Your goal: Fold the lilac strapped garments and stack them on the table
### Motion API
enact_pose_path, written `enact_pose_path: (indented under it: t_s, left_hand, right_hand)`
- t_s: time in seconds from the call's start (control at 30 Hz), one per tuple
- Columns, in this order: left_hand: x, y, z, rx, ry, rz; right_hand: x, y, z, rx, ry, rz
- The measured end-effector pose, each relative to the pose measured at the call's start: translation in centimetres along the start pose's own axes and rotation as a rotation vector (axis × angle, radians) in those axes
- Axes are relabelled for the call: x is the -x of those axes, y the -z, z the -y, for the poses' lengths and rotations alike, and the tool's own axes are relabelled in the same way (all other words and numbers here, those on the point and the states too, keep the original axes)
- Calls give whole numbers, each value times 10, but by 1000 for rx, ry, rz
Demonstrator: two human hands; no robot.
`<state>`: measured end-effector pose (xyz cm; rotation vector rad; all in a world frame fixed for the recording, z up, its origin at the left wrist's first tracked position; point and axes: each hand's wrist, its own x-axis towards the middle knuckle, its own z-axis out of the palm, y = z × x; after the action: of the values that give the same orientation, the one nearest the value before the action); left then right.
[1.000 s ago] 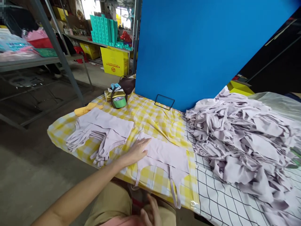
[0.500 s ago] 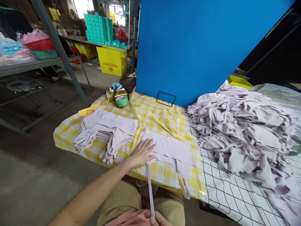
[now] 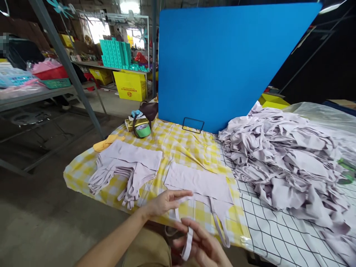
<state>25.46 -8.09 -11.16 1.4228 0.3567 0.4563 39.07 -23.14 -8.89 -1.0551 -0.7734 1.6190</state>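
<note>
A pale lavender garment (image 3: 198,180) with two thin shoulder straps lies flat on a yellow checked cloth in front of me. My left hand (image 3: 164,202) hovers over its near left edge, fingers stretched to the right; part of a strap shows just under them. Lower down, my right hand (image 3: 204,243) has its fingers curled about the looped end of that strap (image 3: 188,244). The other strap (image 3: 221,226) hangs over the table's front edge. To the left sits a neat stack of matching garments (image 3: 130,155), straps toward me.
A big heap of lavender garments (image 3: 286,159) covers the right side, on a white grid-patterned cloth (image 3: 267,218). Behind stands a tall blue panel (image 3: 222,66) with a black wire frame (image 3: 193,125) at its foot. Green tape (image 3: 143,130) and an orange cloth (image 3: 108,142) lie at the back left.
My left hand has lifted off the garment, where it lay flat. My right hand has come up and forward from the bottom edge with the strap. The view has tilted up slightly.
</note>
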Motion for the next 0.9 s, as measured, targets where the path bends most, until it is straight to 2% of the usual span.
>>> enact_pose_path:
  t_s: [0.07,0.13,0.27,0.37,0.5,0.63,0.7,0.77,0.83,0.9]
  left_hand:
    - [4,-6,-5,261,0,10]
    - [4,-10,-8,372,39,-12]
    - [-5,-13,-11,318,116,0]
    - [-15,-15,-9,359,180,-58]
    - [-26,-18,-7,361,203,-163]
    - [-31,-19,-9,103,193,-339]
    - [-31,-19,-10,-55,180,-430]
    - [-31,-22,-10,-114,176,-488]
    - [-31,-25,-9,-63,192,-502]
    - [-33,-29,-9,38,211,-487]
  right_hand:
    - [-18,1,20,54,-32,-1]
    - [-34,3,32,107,-66,-34]
    - [-56,11,35,172,-135,-82]
    - [-63,16,29,231,-166,-84]
    - [-66,20,23,285,-180,-75]
    - [-65,23,21,484,-176,-72]
    - [-65,25,19,691,-65,-165]
    - [-66,27,14,871,159,-340]
    - [-69,28,6,932,372,-469]
    - [-74,25,-2,901,463,-468]
